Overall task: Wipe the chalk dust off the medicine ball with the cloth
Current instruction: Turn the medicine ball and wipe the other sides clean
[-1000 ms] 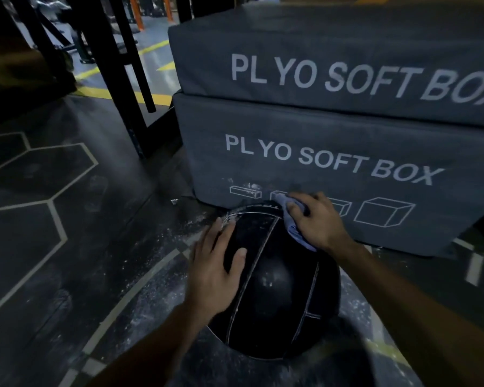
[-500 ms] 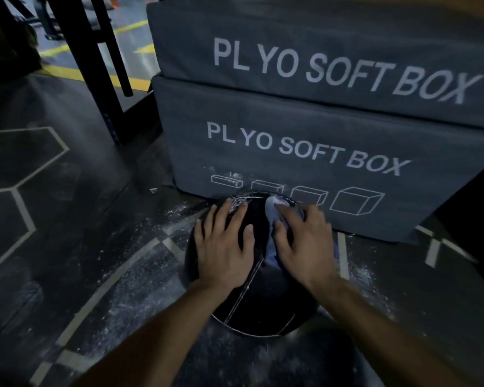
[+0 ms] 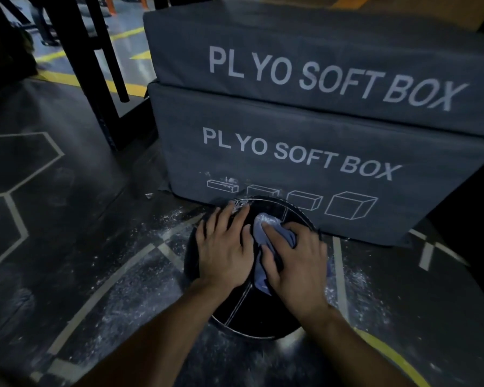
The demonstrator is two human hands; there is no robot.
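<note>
Hiding ball (image 3: pixel 259 314) top: hands (image 3: pixel 260 255), cloth (image 3: pixel 263 233).

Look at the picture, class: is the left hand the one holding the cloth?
No. The right hand presses the cloth onto the medicine ball, while the left hand lies flat and bare on it.

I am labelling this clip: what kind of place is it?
Most likely a gym: two stacked foam jump boxes printed PLYO SOFT BOX, a black medicine ball on dark floor with painted lines, and scattered chalk dust.
</note>
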